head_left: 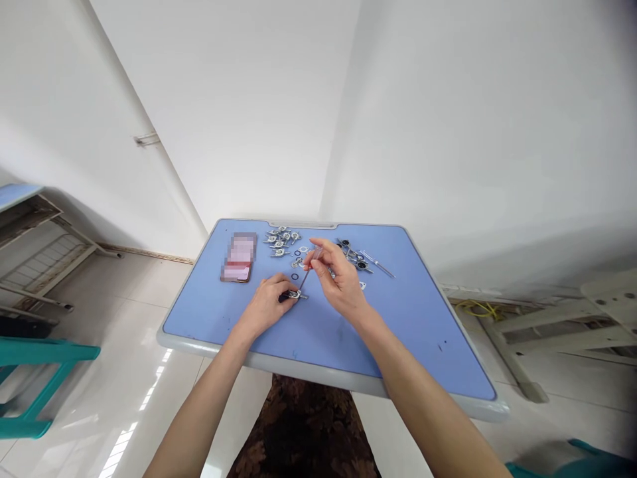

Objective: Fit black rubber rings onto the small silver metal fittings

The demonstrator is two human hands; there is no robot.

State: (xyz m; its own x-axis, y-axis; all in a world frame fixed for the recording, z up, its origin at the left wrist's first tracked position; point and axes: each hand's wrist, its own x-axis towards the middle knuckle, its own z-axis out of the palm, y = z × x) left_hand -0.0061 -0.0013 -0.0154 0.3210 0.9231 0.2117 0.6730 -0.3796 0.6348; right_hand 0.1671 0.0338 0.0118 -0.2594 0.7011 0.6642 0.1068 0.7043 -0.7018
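Observation:
On the blue tabletop (318, 338), my left hand (270, 302) is closed on a small metal part (297, 294) with a dark end, holding it against the surface. My right hand (336, 275) grips a screwdriver (305, 277) by its clear and red handle. The screwdriver slants down to the left, and its tip meets the metal part. Between and behind the hands lie a black ring (295, 276) and several small rings and plates. Several silvery metal parts (279, 243) are grouped near the far edge. Behind my right hand are metal parts with black round pieces (361, 265), partly hidden.
A phone (239, 257) lies at the table's left. Another screwdriver (379, 264) rests at the right. White walls stand behind. Teal stools (37, 378) are at the lower left and lower right, with other desk frames (567, 322) at both sides.

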